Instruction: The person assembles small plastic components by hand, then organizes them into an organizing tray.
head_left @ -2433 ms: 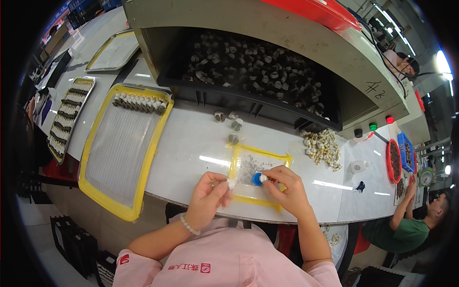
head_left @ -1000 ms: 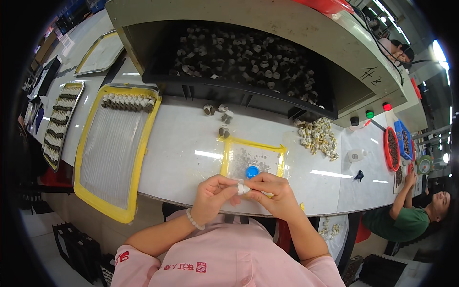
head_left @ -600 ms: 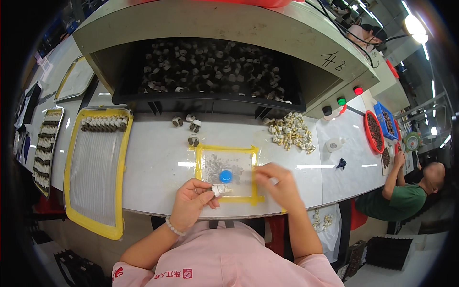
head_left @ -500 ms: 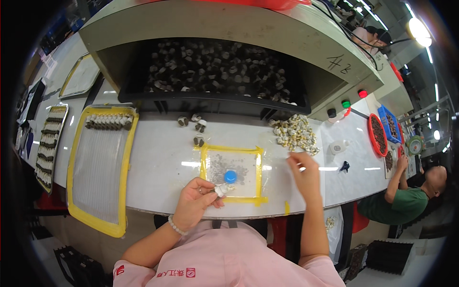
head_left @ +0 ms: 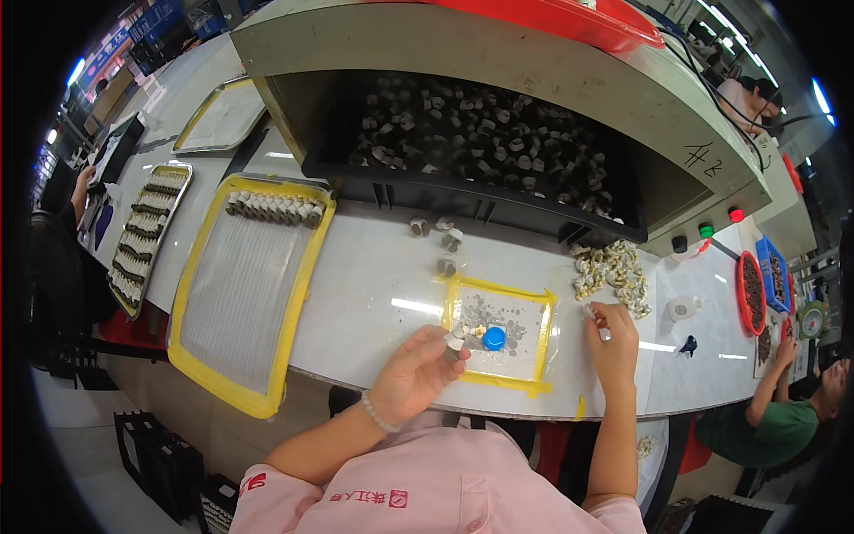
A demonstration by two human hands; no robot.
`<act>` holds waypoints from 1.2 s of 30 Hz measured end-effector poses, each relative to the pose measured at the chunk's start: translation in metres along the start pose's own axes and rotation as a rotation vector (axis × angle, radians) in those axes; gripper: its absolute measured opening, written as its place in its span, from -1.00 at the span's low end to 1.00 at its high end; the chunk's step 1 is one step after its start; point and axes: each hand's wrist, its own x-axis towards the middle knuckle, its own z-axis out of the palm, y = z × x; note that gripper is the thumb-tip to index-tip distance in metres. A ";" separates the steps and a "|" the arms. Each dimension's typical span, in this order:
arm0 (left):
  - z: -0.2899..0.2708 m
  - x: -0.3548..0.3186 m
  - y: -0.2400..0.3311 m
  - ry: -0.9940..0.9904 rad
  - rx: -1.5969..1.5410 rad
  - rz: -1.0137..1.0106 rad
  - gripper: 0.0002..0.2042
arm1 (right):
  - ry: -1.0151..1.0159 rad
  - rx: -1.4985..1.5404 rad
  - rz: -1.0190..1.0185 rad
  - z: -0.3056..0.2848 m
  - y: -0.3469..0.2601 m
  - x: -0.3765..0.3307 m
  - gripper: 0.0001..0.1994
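Observation:
My left hand (head_left: 414, 376) pinches a small white figurine piece (head_left: 456, 339) with a dark base, tilted toward the right. Just right of it, a blue cap (head_left: 495, 338) sits on a stained pad (head_left: 544, 343) edged with yellow tape. My right hand (head_left: 614, 347) hovers beyond the pad's right edge with thumb and fingertips together. Whatever it may hold is too small to make out. Above that hand lies a heap of small white-and-yellow pieces (head_left: 614, 274). Several loose dark-and-white figurine pieces (head_left: 452, 239) stand behind the pad.
A yellow-edged ribbed tray (head_left: 240, 311) to the left carries a row of figurine pieces (head_left: 274, 209). Behind, a black bin (head_left: 427, 198) full of pieces sits inside a metal housing (head_left: 498, 55). A white bottle (head_left: 683, 307) stands at right, near a co-worker in green (head_left: 756, 427).
The view has swung, so the scene shifts rightward. My left hand has brought the figurine piece to the cap's left side. My right hand's fingers stay pinched near the heap.

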 end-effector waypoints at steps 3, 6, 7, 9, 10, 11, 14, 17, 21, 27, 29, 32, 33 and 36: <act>-0.001 0.001 0.006 -0.019 -0.201 -0.052 -0.79 | -0.015 -0.040 -0.078 0.005 -0.007 -0.013 -0.78; 0.000 -0.001 0.010 -0.124 -0.316 -0.100 -0.74 | -0.043 0.011 -0.053 0.007 -0.015 -0.020 -0.76; 0.001 -0.001 0.010 -0.159 -0.358 -0.123 -0.72 | -0.036 0.037 -0.057 0.008 -0.015 -0.021 -0.76; 0.004 -0.003 0.012 -0.155 -0.357 -0.115 -0.71 | -0.030 0.072 -0.067 0.009 -0.013 -0.024 -0.75; 0.005 -0.004 0.013 -0.154 -0.362 -0.117 -0.71 | -0.047 0.086 -0.066 0.009 -0.010 -0.025 -0.75; 0.005 -0.004 0.013 -0.152 -0.357 -0.113 -0.71 | -0.065 0.098 -0.065 0.010 -0.010 -0.025 -0.76; 0.004 -0.005 0.012 -0.194 -0.354 -0.116 -0.71 | -0.074 0.079 0.036 0.005 -0.023 -0.025 -0.73; 0.005 -0.006 0.007 -0.222 -0.342 -0.153 -0.73 | 0.050 0.010 -0.185 0.002 -0.037 -0.019 -0.66; 0.008 -0.009 -0.003 -0.226 -0.292 -0.280 -0.76 | -0.125 0.430 -0.256 -0.002 -0.076 -0.013 -0.58; 0.019 -0.012 -0.014 -0.038 -0.174 -0.425 -0.79 | -0.340 0.607 -0.393 0.013 -0.089 -0.024 -0.60; 0.020 -0.012 -0.015 0.057 -0.121 -0.427 -0.80 | -0.310 0.591 -0.317 0.014 -0.088 -0.031 -0.65; 0.019 -0.012 -0.016 0.070 -0.007 -0.438 -0.81 | -0.260 0.540 -0.301 0.015 -0.088 -0.036 -0.66; 0.019 -0.012 -0.016 0.068 0.024 -0.433 -0.80 | -0.271 0.537 -0.297 0.016 -0.088 -0.039 -0.66; 0.020 -0.009 -0.016 0.074 0.066 -0.433 -0.79 | -0.214 0.491 -0.281 0.018 -0.088 -0.042 -0.64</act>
